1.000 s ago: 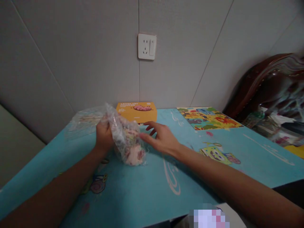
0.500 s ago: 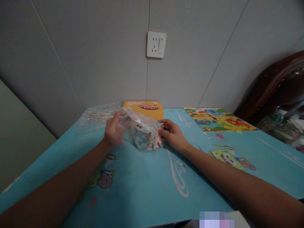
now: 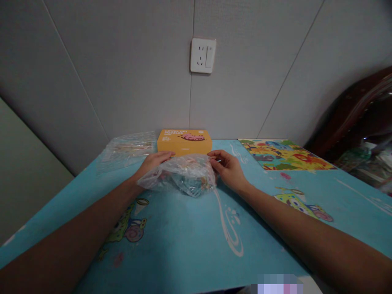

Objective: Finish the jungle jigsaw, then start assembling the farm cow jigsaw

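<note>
A crumpled clear plastic bag (image 3: 183,179) with small colourful pieces inside lies on the table in front of me. My right hand (image 3: 228,169) pinches its right end between thumb and fingertips. Along the bag's far left side, my left hand (image 3: 154,161) reaches in with its fingers stretched out and pointing right; the film covers part of that hand. Just behind the bag sits a yellow puzzle box (image 3: 183,141), its lid facing up with a pink picture on it.
To the left of the box lies another clear plastic sleeve (image 3: 128,149). A puzzle board with colourful animals (image 3: 286,154) rests at the back right. Both are on a blue cartoon tablecloth (image 3: 183,245) against a grey wall with a socket (image 3: 203,55).
My left hand has shifted right and flattened behind the bag. The bag's raised left part has dropped and now spreads leftward, showing more of the yellow box. My right hand stays on its end.
</note>
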### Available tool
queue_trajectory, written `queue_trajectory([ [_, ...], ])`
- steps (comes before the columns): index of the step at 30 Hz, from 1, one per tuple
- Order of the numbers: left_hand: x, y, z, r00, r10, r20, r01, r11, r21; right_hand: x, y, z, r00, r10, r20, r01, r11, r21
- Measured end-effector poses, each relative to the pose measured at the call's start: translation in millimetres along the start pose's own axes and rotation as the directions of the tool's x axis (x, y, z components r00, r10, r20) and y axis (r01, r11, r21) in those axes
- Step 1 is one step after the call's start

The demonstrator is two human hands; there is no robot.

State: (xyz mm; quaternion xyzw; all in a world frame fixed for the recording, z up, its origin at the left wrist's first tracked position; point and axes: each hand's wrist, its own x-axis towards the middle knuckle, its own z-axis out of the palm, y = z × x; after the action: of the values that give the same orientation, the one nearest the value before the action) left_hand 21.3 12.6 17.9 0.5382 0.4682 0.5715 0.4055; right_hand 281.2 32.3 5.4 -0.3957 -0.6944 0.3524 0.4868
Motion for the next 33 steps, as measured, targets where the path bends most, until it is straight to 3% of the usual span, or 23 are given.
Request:
queue_trajectory([
  [5, 1.5, -8.3, 4.1, 0.985, -0.128, 0.114, 0.116, 0.988, 0.100, 0.4, 1.2, -2.3, 0.999, 0.021, -0.026, -0.025, 0.982, -0.185],
  [8, 2.5, -7.6, 8.2, 0.977, -0.124, 0.175, 0.093, 0.980, 0.173, -2.1, -4.6, -4.2, 0.994, -0.028, -0.103, -0.003, 0.959, -0.283],
  [10, 1.5, -5.5, 10.4, 0.973, -0.101, 0.210, 0.055, 0.976, 0.213, -6.2, -10.9, -4.4, 0.988, -0.109, -0.109, 0.075, 0.959, -0.274],
  [16, -4.9, -3.3, 8.6, 0.971, -0.050, 0.233, -0.054, 0.905, 0.422, -24.1, -32.8, -4.5, 0.968, -0.250, 0.029, 0.252, 0.952, -0.174],
  [21, -7.0, 1.0, 5.5, 0.987, -0.008, 0.159, -0.075, 0.859, 0.507, -29.7, -43.2, -7.8, 0.885, -0.446, 0.132, 0.463, 0.872, -0.157],
  [24, -8.8, 3.4, 3.4, 0.996, 0.008, 0.093, -0.057, 0.841, 0.538, -27.3, -40.5, -3.8, 0.904, -0.402, 0.145, 0.422, 0.893, -0.155],
  [29, -10.7, 9.7, -1.8, 0.996, 0.022, 0.089, -0.067, 0.830, 0.553, -18.1, -29.8, -1.3, 0.959, -0.282, -0.036, 0.267, 0.937, -0.228],
  [33, -10.6, 12.9, 2.1, 0.971, 0.210, 0.112, -0.235, 0.760, 0.606, -18.8, -33.5, -8.0, 0.934, -0.333, -0.131, 0.297, 0.925, -0.236],
])
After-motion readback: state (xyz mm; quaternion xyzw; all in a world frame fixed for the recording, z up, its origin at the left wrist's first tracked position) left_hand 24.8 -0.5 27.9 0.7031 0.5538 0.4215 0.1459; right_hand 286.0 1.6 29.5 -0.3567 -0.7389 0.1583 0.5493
